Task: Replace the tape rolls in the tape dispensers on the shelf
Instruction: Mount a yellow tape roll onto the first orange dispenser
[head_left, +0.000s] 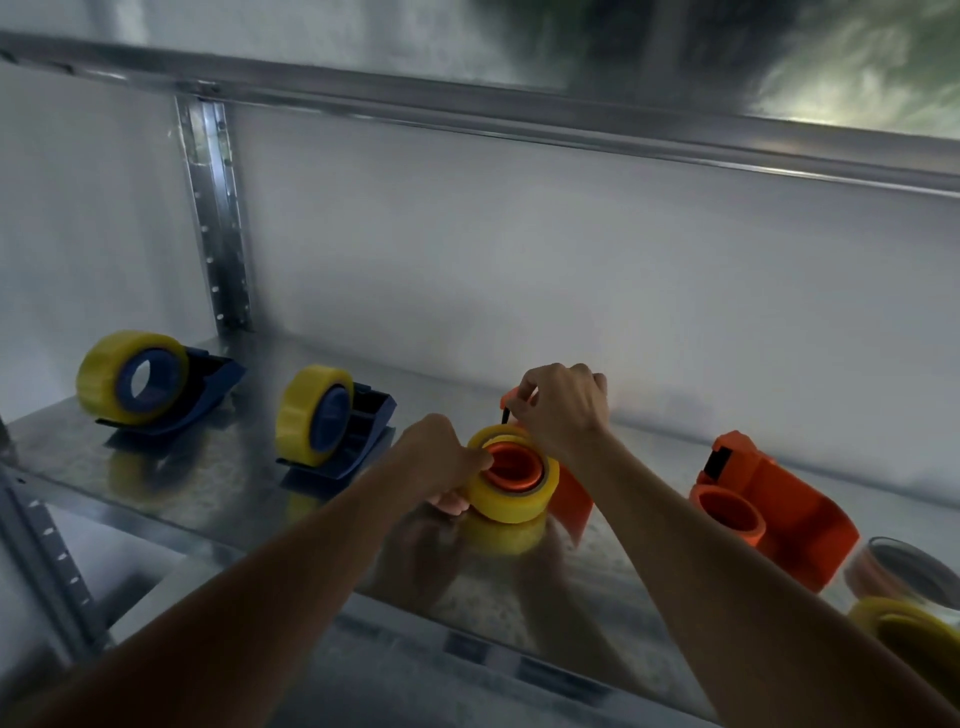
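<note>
Your metal shelf (218, 483) carries everything. Well left of your left hand (441, 462) stand two blue dispensers (358, 431) with yellow rolls. Right of your right hand (563, 410) lies an empty orange dispenser (779, 499). Between your hands sits the orange dispenser (574, 496): your left hand grips its yellow tape roll (511, 493), while your right hand pinches the front end just above.

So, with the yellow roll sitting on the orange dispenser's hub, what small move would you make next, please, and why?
Probably draw the tape end forward to the cutter. The yellow roll already sits around the orange dispenser hub, the left hand holds the roll, and the right hand pinches something at the front end.
</note>
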